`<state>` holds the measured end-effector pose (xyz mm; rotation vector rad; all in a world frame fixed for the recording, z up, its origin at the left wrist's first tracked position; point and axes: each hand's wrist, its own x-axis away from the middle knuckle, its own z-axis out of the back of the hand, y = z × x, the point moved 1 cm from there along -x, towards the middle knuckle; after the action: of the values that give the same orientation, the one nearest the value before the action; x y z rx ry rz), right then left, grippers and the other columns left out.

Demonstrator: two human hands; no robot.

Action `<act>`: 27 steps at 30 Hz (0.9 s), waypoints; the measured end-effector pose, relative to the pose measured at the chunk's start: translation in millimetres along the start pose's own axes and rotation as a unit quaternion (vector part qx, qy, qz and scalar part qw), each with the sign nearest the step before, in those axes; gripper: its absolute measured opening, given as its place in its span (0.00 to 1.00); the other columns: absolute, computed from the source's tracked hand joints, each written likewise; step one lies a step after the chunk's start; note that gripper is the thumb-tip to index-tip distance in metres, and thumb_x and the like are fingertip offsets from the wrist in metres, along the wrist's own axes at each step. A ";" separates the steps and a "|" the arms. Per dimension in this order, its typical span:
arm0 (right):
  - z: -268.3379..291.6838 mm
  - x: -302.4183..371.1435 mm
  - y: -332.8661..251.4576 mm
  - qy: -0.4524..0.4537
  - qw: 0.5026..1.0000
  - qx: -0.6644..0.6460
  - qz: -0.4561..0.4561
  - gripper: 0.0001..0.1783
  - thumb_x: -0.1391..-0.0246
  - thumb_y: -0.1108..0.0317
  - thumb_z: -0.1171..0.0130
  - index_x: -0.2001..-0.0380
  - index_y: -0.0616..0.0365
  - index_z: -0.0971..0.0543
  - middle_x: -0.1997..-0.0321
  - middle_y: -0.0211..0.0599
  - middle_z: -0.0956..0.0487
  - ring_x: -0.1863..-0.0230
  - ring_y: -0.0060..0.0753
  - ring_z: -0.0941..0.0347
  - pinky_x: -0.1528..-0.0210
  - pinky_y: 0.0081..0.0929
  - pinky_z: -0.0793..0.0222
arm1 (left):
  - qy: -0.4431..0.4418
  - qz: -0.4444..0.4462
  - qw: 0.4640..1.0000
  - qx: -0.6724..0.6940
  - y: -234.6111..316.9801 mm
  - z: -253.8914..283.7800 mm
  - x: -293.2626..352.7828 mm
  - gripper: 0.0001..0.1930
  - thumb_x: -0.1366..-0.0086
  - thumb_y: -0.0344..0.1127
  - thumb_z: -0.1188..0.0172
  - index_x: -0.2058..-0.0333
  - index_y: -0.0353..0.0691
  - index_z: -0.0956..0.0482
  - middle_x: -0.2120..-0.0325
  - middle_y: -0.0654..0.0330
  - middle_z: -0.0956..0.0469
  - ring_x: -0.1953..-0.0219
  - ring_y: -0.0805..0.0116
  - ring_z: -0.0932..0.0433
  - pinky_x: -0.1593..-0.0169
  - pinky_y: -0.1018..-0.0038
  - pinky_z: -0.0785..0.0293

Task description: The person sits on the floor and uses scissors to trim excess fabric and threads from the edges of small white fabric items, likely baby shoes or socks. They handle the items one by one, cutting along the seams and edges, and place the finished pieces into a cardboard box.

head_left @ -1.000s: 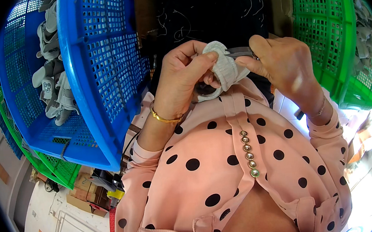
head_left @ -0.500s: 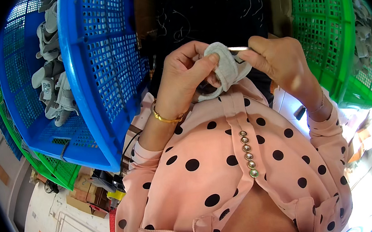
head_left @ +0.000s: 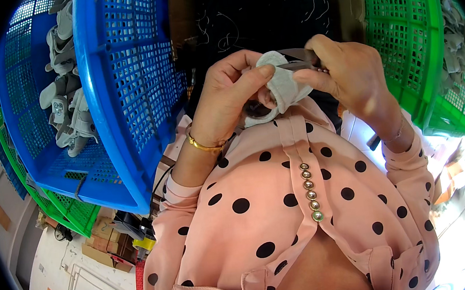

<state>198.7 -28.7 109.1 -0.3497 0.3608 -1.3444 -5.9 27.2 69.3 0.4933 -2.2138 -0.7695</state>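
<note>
My left hand [head_left: 235, 86] pinches a pale grey-white shoe upper [head_left: 284, 88] between thumb and fingers, above my lap. The piece is folded and its opening faces the left hand's fingers. On the other side my right hand [head_left: 351, 75] is closed around thread snips [head_left: 298, 65], whose metal blades point left and stand apart at the edge of the upper. The handle of the snips is mostly hidden in the right palm. My right thumb lies close beside the upper.
On the left stands a blue plastic basket [head_left: 93, 97] with several grey shoe uppers [head_left: 72, 113] in it. A green basket [head_left: 403, 33] with more pale pieces [head_left: 453, 51] is on the right. Loose thread ends lie on the dark cloth [head_left: 264, 13] ahead.
The snips' blades have turned and spread, where before a single thin blade line showed. My right hand has shifted slightly and the upper's edge has tilted. My left hand keeps its hold.
</note>
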 end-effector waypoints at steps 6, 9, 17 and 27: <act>-21.9 -14.2 47.5 0.043 0.975 0.031 -0.217 0.24 0.45 0.45 0.39 0.64 0.57 0.25 0.78 0.40 0.21 0.75 0.44 0.22 0.74 0.34 0.29 | -0.007 -0.004 0.999 -0.044 -1.2 3.8 -1.1 0.11 0.33 0.34 0.40 0.58 0.32 0.22 0.74 0.62 0.20 0.76 0.81 0.23 0.69 0.85 0.26; -14.8 -8.6 34.3 0.059 0.945 -0.220 -0.234 0.22 0.45 0.50 0.36 0.64 0.61 0.22 0.76 0.42 0.22 0.75 0.36 0.24 0.70 0.28 0.28 | -0.009 -0.005 0.999 -0.042 -1.3 6.0 -4.5 0.11 0.32 0.35 0.41 0.58 0.32 0.22 0.73 0.63 0.20 0.76 0.82 0.24 0.68 0.86 0.26; -36.0 1.6 3.3 -0.058 0.893 -0.394 -0.210 0.18 0.40 0.57 0.41 0.64 0.66 0.25 0.76 0.39 0.27 0.74 0.20 0.32 0.69 0.21 0.31 | -0.024 -0.020 0.994 -0.108 -2.6 3.5 -10.3 0.10 0.32 0.36 0.40 0.62 0.34 0.22 0.73 0.63 0.20 0.76 0.82 0.22 0.70 0.86 0.25; -34.1 23.2 -15.8 0.070 0.992 -0.050 -0.088 0.22 0.46 0.46 0.37 0.66 0.55 0.27 0.84 0.30 0.26 0.82 0.33 0.26 0.80 0.24 0.32 | 0.042 0.010 0.999 0.024 -1.9 15.4 -4.0 0.06 0.34 0.33 0.40 0.66 0.36 0.21 0.75 0.59 0.18 0.76 0.75 0.18 0.70 0.82 0.21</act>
<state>173.9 -55.7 84.4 -0.3783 0.5250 -1.5321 -14.4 33.8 57.5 0.5180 -2.1600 -0.6743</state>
